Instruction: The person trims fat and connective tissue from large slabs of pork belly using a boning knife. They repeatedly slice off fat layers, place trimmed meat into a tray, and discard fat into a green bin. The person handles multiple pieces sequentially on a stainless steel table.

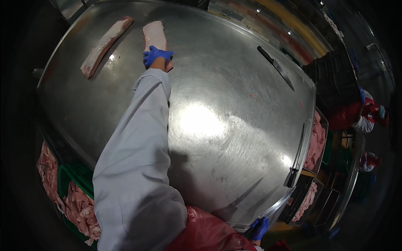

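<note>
My left hand [155, 56], in a blue glove, reaches far across the metal table [217, 83]. It is closed over the near part of a long pale pork slab [154, 33], whose far end shows beyond the fingers. To its left lies another long pork slab [106, 46], slanted and untouched. Low on the right, beside the table's near edge, my blue-gloved right hand [260, 229] grips a knife [277, 206]. The blade points up and to the right, away from the slabs, and its shadow falls on the table.
One black-handled knife [276, 67] lies at the far right; another knife [290, 178] rests along the right edge. Trays of cut meat [316, 142] stand beyond that edge, near stacked black crates [335, 75]. A green crate [63, 184] of meat pieces stands left. Co-workers [368, 109] appear far right.
</note>
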Motion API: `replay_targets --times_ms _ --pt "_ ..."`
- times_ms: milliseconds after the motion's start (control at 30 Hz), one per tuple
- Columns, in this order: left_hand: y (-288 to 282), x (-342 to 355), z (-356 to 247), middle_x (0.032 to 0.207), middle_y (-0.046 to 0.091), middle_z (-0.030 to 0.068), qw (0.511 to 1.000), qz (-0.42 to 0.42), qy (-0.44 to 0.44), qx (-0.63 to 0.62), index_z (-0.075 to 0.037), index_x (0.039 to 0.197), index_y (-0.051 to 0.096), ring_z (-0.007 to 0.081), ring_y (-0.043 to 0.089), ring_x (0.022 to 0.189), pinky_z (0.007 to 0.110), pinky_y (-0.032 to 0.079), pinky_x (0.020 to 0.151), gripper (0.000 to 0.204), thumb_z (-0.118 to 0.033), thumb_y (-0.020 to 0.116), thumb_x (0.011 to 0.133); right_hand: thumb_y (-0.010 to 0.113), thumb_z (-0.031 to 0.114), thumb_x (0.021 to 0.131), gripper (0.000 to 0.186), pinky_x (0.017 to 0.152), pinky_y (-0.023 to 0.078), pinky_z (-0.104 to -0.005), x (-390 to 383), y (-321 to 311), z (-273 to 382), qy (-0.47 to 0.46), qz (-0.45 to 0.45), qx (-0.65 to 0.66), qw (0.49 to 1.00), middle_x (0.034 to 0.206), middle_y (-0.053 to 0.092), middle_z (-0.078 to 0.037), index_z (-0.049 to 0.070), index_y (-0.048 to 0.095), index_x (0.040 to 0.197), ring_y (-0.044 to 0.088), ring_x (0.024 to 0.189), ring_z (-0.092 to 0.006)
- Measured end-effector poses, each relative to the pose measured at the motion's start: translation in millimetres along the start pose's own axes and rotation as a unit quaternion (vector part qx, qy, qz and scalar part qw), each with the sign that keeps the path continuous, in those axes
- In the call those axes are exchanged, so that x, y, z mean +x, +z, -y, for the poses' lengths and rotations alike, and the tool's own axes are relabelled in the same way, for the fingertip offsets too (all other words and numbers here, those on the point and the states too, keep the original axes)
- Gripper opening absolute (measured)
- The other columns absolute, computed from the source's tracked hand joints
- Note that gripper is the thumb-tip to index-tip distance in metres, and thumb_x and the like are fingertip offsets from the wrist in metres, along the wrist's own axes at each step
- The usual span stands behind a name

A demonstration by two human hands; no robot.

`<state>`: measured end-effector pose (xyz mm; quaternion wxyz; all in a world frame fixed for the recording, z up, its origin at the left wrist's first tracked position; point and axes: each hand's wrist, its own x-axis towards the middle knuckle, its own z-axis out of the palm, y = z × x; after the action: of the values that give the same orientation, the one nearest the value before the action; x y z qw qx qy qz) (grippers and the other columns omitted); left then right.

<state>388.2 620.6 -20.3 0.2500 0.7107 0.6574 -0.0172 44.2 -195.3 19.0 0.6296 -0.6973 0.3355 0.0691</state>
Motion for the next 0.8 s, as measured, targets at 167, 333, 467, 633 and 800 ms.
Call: replay_targets --times_ms 167,333,467,633,800 --pt "-6 53 13 0.143 0.049 0.0159 0.998 0.022 -0.001 -0.052 -0.023 0.153 0.027 0.0333 0.055 0.128 0.043 0.050 0.101 0.106 -0.046 0.084 0.066 0.052 0.030 0.102 0.016 0.046 0.039 -0.0276 -11 37 11 0.013 0.000 -0.014 1.000 0.065 0.049 0.000 0.014 0.052 0.100 0.046 0.052 -0.0118" --pt "-10 66 71 0.135 0.057 0.0213 0.988 0.053 0.144 0.017 -0.013 0.149 0.030 0.0352 0.060 0.122 0.044 0.051 0.099 0.102 -0.043 0.082 0.066 0.050 0.029 0.103 0.019 0.046 0.040 -0.0275 -20 58 14 0.002 0.011 0.005 1.000 0.065 0.049 -0.001 0.011 0.053 0.104 0.048 0.052 -0.0120" --pt "-12 16 135 0.130 0.059 0.0256 0.976 0.059 0.195 0.076 -0.002 0.143 0.032 0.0385 0.061 0.119 0.044 0.050 0.098 0.099 -0.043 0.080 0.068 0.050 0.029 0.104 0.019 0.045 0.040 -0.0268 -28 36 -1 -0.020 0.047 -0.005 0.999 0.066 0.051 -0.001 0.010 0.054 0.106 0.049 0.052 -0.0120" --pt "72 -168 233 0.129 0.054 0.0338 0.914 0.144 0.379 -0.008 0.005 0.147 0.025 0.0430 0.058 0.119 0.045 0.048 0.101 0.099 -0.037 0.075 0.073 0.051 0.029 0.103 0.018 0.044 0.039 -0.0267 -37 14 -30 0.008 0.023 0.007 1.000 0.066 0.051 -0.001 0.011 0.053 0.100 0.046 0.050 -0.0113" --pt "26 -285 216 0.117 0.058 0.0190 0.701 0.039 0.710 0.049 -0.003 0.133 0.048 0.0388 0.056 0.108 0.050 0.046 0.090 0.080 -0.036 0.079 0.067 0.051 0.024 0.103 0.015 0.046 0.040 -0.0263 -26 4 -25 0.010 0.089 0.011 0.996 0.068 0.053 -0.001 0.010 0.055 0.104 0.049 0.051 -0.0105"
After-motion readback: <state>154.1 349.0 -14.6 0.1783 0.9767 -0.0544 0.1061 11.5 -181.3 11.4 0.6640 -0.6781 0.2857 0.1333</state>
